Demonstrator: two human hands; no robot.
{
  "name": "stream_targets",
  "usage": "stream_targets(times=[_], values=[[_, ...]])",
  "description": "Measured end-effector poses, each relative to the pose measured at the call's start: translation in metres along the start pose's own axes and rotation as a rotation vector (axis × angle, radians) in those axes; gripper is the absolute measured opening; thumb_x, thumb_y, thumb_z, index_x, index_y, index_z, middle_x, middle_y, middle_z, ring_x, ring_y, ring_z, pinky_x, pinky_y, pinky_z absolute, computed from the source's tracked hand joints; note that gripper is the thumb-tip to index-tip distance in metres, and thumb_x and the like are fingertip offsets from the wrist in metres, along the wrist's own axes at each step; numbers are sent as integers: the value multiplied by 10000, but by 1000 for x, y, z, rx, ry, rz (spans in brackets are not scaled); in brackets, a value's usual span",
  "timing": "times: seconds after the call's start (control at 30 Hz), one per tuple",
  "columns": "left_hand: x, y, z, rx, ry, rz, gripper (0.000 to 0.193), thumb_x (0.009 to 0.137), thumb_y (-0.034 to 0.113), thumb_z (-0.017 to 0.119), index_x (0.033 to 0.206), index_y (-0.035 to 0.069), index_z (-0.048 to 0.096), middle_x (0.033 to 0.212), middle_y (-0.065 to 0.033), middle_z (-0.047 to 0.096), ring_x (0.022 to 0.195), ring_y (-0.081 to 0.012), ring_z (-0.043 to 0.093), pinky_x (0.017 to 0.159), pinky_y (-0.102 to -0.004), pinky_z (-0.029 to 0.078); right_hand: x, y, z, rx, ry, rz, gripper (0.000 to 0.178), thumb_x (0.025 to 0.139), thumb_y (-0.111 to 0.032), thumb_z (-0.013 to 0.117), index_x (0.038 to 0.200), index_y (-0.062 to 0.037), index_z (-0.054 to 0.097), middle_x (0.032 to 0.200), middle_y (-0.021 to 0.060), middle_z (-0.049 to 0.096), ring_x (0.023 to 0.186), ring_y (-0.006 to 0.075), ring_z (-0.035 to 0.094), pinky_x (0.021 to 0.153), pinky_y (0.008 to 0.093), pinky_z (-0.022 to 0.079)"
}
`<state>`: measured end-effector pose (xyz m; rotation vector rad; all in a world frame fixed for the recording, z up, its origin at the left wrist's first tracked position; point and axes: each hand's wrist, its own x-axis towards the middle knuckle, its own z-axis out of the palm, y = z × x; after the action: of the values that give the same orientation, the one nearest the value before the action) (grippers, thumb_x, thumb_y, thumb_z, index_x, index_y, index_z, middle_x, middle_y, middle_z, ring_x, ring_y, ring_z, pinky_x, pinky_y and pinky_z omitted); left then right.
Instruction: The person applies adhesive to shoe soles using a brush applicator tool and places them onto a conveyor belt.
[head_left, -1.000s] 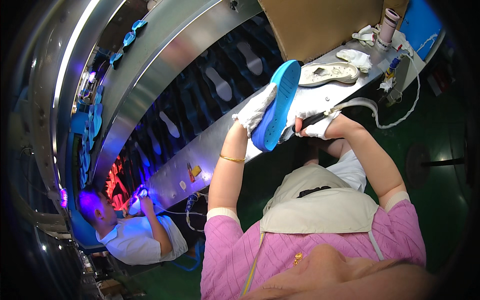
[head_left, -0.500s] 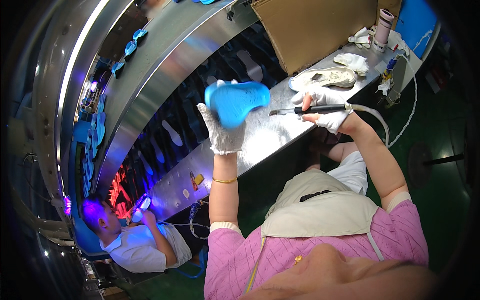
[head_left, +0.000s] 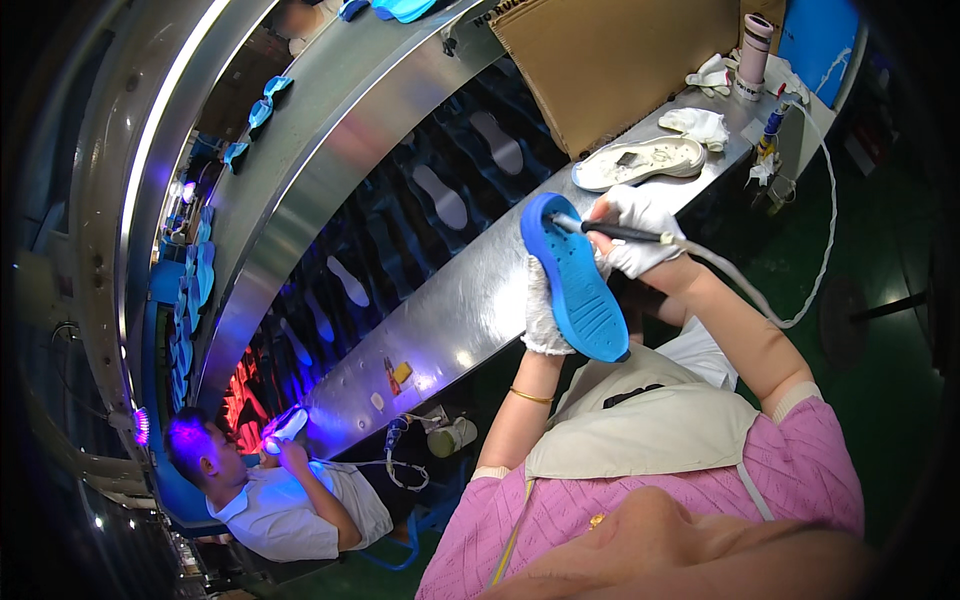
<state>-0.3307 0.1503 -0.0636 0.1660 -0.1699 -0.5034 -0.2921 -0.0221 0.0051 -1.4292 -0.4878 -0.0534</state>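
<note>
A blue shoe sole [head_left: 583, 296] is in my left hand [head_left: 543, 312], which wears a whitish knit glove and grips it from behind at its left edge. The sole stands tilted, its hollow inner face with ridges and small holes toward me. My right hand [head_left: 645, 222], in a white glove with bare fingertips, is closed on a black-handled brush [head_left: 622, 232]. A pale hose [head_left: 735, 283] runs from the handle's rear end. The brush tip lies at the sole's upper end, inside its raised rim. Most of my left fingers are hidden behind the sole.
A metal bench [head_left: 450, 292] runs under my hands. On it lie a white shoe sole [head_left: 640, 165], a crumpled glove [head_left: 695, 127] and a pink bottle [head_left: 754, 55]. A cardboard box [head_left: 620, 60] stands behind. Blue soles ride the conveyor [head_left: 375, 85]. A co-worker [head_left: 295, 495] sits at lower left.
My left hand has moved right and down with the sole, turning its inner face to me. The brush, formerly apart from it, is now at the sole's upper end.
</note>
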Motion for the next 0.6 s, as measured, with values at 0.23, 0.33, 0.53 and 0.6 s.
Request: stream_targets(times=[0.23,0.33,0.53,0.6], values=[[-3,2,-22,97,26,117,631,973,553,488,1394,85,434,1285,-121,559,1120,-252,577,988,-395,498,-18,-7,8,-133,-93,37,222,801,0,667,996,-46,572,752,40,619,694,106,607,656,247,505],[2,6,-31,324,317,256,637,972,571,469,1373,77,462,1250,-110,585,1106,-245,586,990,-379,496,-19,-7,11,-148,-125,-58,261,782,-22,693,1015,-49,578,806,80,609,728,177,622,692,288,516],[7,12,-32,279,390,319,809,901,708,450,1408,78,414,1294,-174,573,1136,-313,583,987,-468,497,-25,-3,17,-322,-282,-100,265,767,-28,690,1014,-70,605,820,89,639,726,197,627,689,309,510],[9,20,-33,255,430,316,757,916,694,435,1403,115,428,1276,-177,584,1104,-335,602,957,-498,510,-28,-3,18,-439,-175,-193,282,770,-18,691,1032,-74,604,821,73,647,726,191,631,699,310,513]])
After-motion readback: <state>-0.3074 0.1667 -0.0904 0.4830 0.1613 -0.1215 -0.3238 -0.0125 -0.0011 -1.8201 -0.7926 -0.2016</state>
